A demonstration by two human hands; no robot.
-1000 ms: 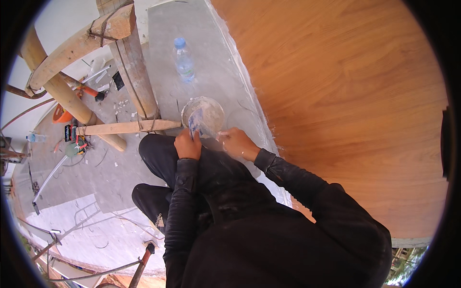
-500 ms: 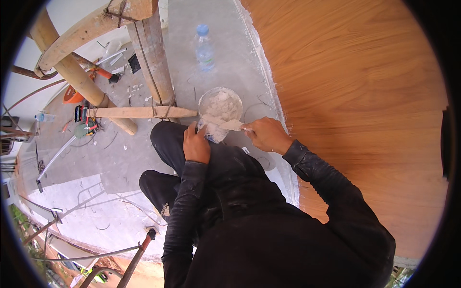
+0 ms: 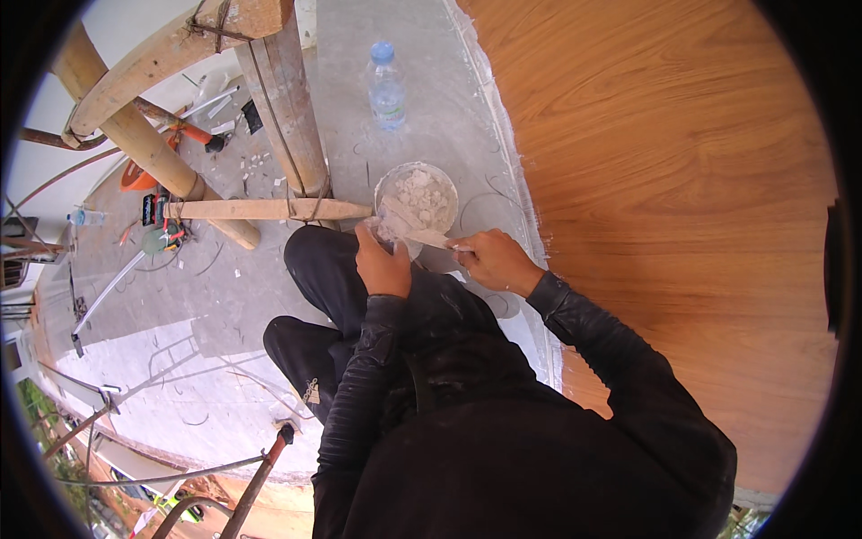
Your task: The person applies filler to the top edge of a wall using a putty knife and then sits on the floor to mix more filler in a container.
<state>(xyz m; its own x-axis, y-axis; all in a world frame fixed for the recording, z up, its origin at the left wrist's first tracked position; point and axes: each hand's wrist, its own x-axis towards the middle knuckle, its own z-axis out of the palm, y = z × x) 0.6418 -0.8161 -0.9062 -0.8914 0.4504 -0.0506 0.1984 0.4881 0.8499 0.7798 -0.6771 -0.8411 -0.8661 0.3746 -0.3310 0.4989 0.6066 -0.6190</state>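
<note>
A round bucket of white, lumpy powdery material stands on the floor just beyond my knees. My right hand is closed round the handle of a putty knife. Its whitish, coated blade points left, along the bucket's near rim. At the near left of the rim, my left hand is closed on a pale, crumpled plastic bag. White material shows at the mouth of the bag, close to the blade's tip. My left fingers hide part of the bag.
Beyond the bucket a water bottle with a blue cap stands on the grey floor. Wooden scaffold poles and a crossbar rise at left. A wood-grain panel fills the right. Tools and an orange container lie far left.
My left hand has moved right and slightly away from me, drawing the bag up against the bucket's rim. The knife blade has tilted, its tip now nearer the bag's mouth.
</note>
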